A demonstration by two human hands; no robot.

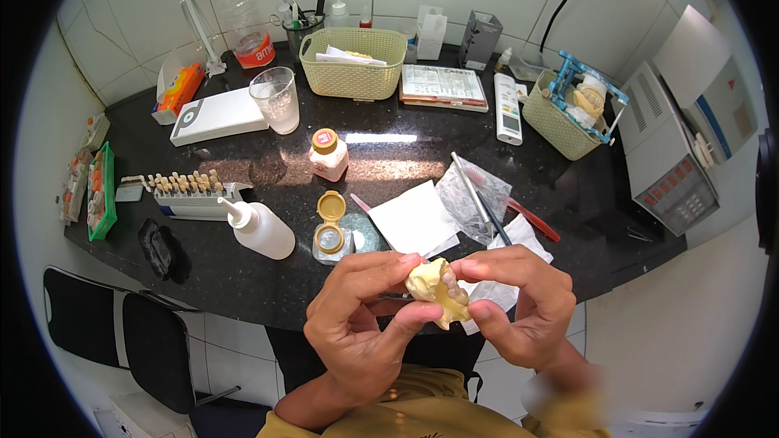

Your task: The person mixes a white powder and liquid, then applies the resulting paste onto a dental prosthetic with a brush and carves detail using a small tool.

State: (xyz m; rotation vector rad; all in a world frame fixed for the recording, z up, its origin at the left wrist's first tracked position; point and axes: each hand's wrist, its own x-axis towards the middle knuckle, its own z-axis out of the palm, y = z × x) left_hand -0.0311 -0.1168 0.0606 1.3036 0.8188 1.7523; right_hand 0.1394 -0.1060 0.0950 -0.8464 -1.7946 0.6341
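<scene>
A cream-yellow dental cast point(432, 285) with a row of paler teeth along one side is held up over the bench's front edge. The thumb and fingers of my left hand point(357, 328) pinch its left side. On the other side, my right hand point(529, 302) grips it between thumb and fingertips. Just beyond the cast lie white paper sheets point(412, 217) and a clear plastic bag point(469, 195) with slim instruments across it. A small open jar point(330, 242) with a gold flip lid stands beyond my left hand.
On the black benchtop point(235, 288) stand a white squeeze bottle point(266, 231), a tooth shade guide point(195, 195), a pink-filled jar point(329, 158) and a glass cup point(277, 105). Green baskets point(354, 81) sit behind. A grey-white machine point(661, 150) stands right; a black chair point(154, 349) is lower left.
</scene>
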